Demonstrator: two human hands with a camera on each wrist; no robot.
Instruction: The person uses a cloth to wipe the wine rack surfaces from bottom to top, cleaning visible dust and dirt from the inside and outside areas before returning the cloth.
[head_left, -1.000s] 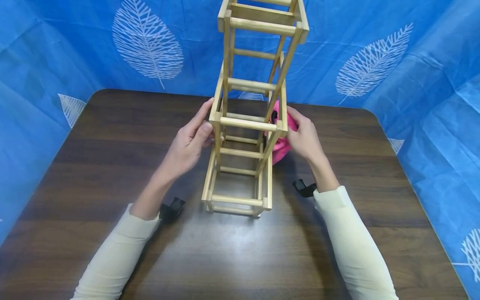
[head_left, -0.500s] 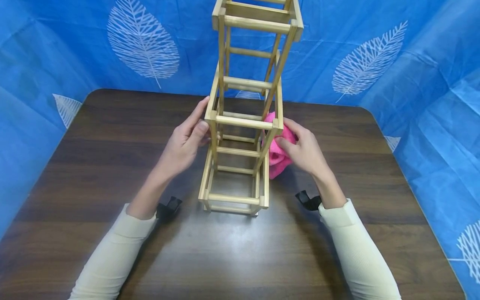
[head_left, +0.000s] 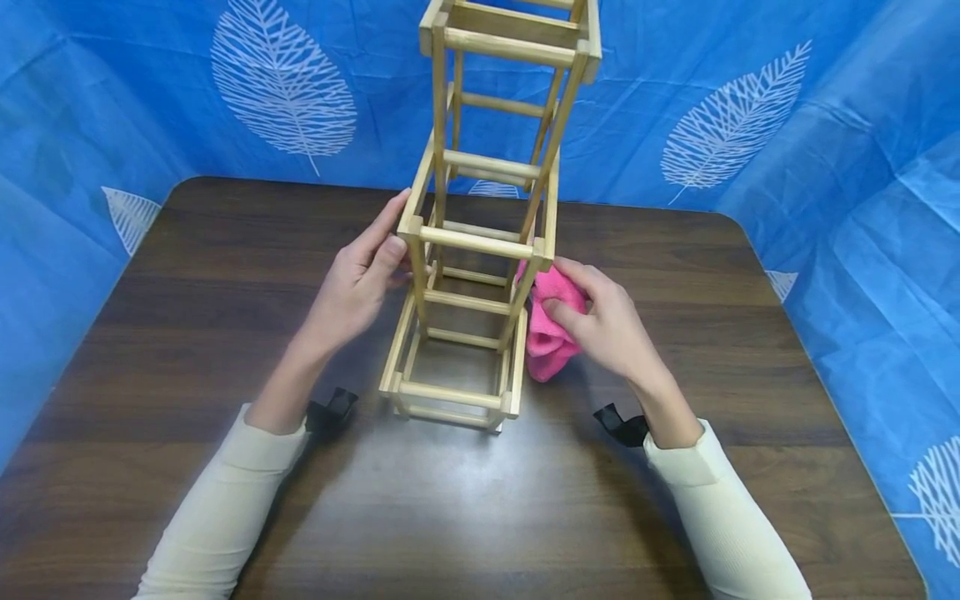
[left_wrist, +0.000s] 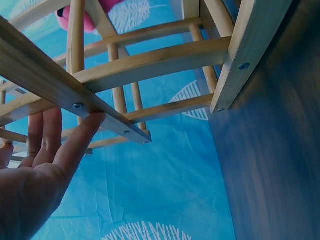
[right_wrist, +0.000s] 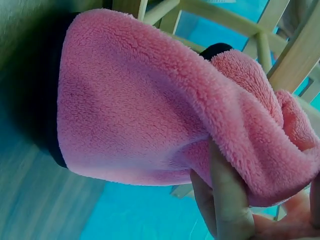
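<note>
A tall, tiered rack of pale wooden bars (head_left: 480,242) stands on the table. My left hand (head_left: 348,279) grips its left side at the middle tier's rail, the thumb near the front corner. The left wrist view shows fingertips (left_wrist: 93,120) against a screwed wooden rail (left_wrist: 55,85), other fingers reaching behind it. On the right side, my right hand (head_left: 611,321) holds a bunched pink cloth (head_left: 551,337) against the rack's right bars. Up close, the fluffy cloth (right_wrist: 135,95) has a black edge and hangs in folds from between the fingers.
The dark wood-grain table (head_left: 480,517) has rounded far corners. Blue sheeting (head_left: 615,100) with white leaf prints surrounds its back and sides. The rack's upper tier rises beyond the top of the head view. Black straps (head_left: 622,427) hang at both wrists.
My right hand and the pink cloth have moved down toward the front along the rack's right side. The rack has shifted slightly left, with my left hand staying on it.
</note>
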